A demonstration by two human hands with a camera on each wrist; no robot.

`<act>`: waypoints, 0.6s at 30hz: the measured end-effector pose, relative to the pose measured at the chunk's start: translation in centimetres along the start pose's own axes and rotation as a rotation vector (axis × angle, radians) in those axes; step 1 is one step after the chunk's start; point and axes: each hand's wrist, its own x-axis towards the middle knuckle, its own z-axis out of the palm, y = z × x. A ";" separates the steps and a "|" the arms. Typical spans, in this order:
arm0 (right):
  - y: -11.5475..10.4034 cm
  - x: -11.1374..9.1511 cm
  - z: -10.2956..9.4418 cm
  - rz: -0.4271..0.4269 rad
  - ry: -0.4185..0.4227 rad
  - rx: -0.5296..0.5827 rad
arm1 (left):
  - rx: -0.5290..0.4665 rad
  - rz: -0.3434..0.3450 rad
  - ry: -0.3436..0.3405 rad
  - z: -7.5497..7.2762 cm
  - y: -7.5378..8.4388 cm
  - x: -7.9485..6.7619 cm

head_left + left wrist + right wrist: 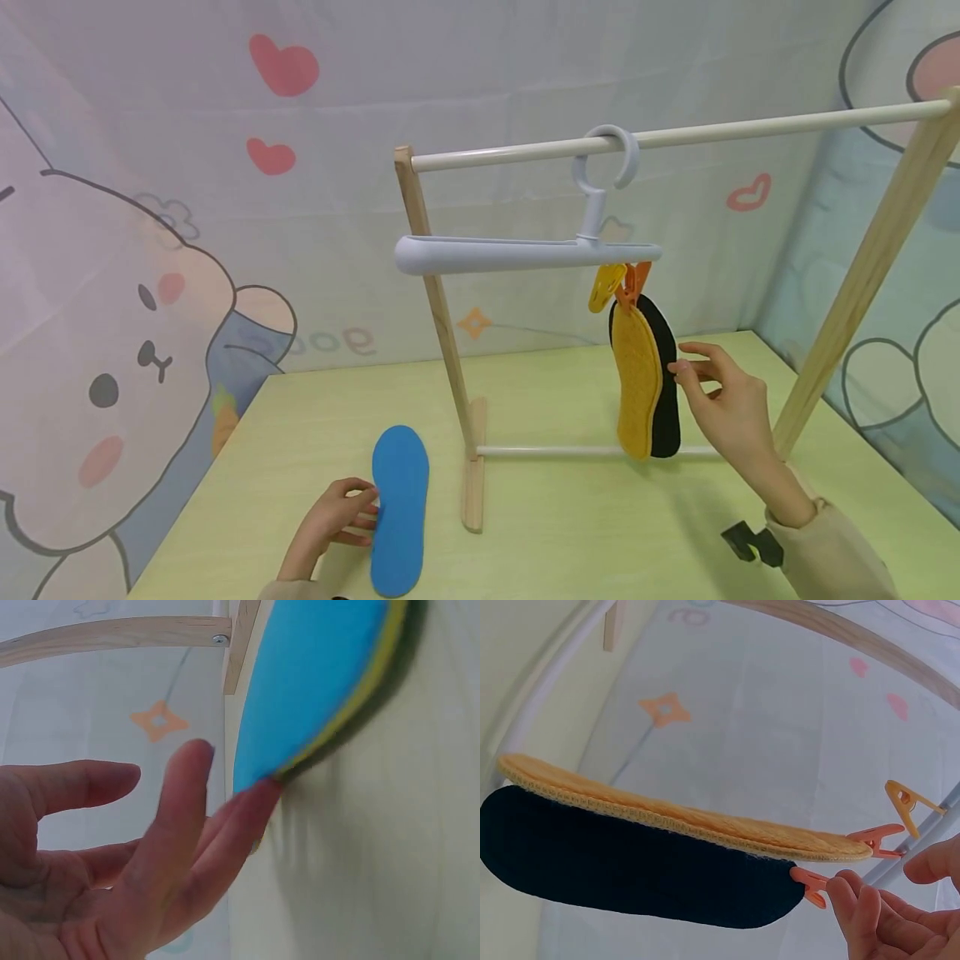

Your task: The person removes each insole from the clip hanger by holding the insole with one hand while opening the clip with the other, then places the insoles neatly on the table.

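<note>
A blue insole (pixel 400 508) with a yellow edge lies on the table to the left of the rack. My left hand (pixel 335 521) is beside it, and its fingertips (pixel 262 796) meet the insole's edge without gripping it. From the grey hanger (pixel 495 254) hang a yellow insole (pixel 637 383) and a black insole (pixel 666 400), held by orange clips (pixel 877 838). A yellow clip (pixel 606 287) sits on the hanger next to them. Close to the black insole is my right hand (pixel 723 400), fingers loosely bent and holding nothing; whether they touch the insole, I cannot tell.
A wooden rack with a white top rod (pixel 750 129) carries the hanger by its hook (pixel 626 158). Its wooden posts (pixel 870 267) stand at either side, with a lower white rod (pixel 551 451) near the table (pixel 570 525). Behind is a printed cloth (pixel 480 83).
</note>
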 end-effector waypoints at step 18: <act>-0.2 0.5 0.0 0.012 -0.009 0.004 | 0.018 0.108 0.048 -0.1 1.8 -0.6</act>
